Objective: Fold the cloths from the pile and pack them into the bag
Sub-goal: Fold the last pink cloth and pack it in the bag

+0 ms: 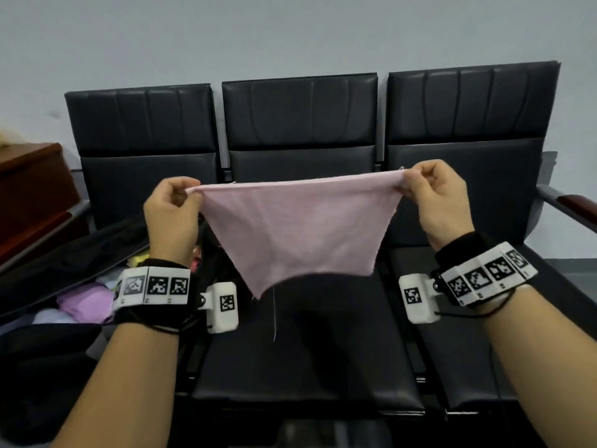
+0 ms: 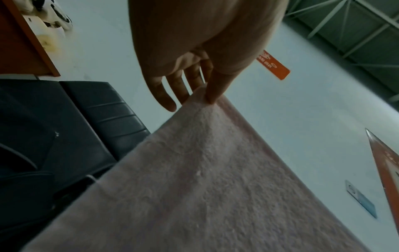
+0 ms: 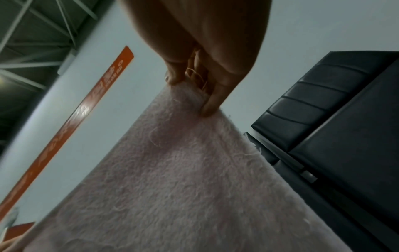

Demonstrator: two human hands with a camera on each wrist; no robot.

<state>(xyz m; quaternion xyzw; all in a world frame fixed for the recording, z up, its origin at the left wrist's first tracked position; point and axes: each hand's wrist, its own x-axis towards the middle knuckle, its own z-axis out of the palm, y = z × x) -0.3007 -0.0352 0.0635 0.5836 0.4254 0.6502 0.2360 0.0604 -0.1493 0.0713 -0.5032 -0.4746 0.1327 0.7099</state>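
Note:
A pink cloth hangs stretched in the air above the middle seat, its top edge taut between my hands. My left hand pinches the cloth's left top corner, and the left wrist view shows the thumb and fingers of the left hand on the pink cloth. My right hand pinches the right top corner; in the right wrist view the right hand grips the fuzzy pink cloth. An open black bag at the lower left holds several folded pastel cloths.
A row of three black padded seats stands against a pale wall. A brown wooden cabinet is at the far left, and a wood-topped armrest sticks out at the right.

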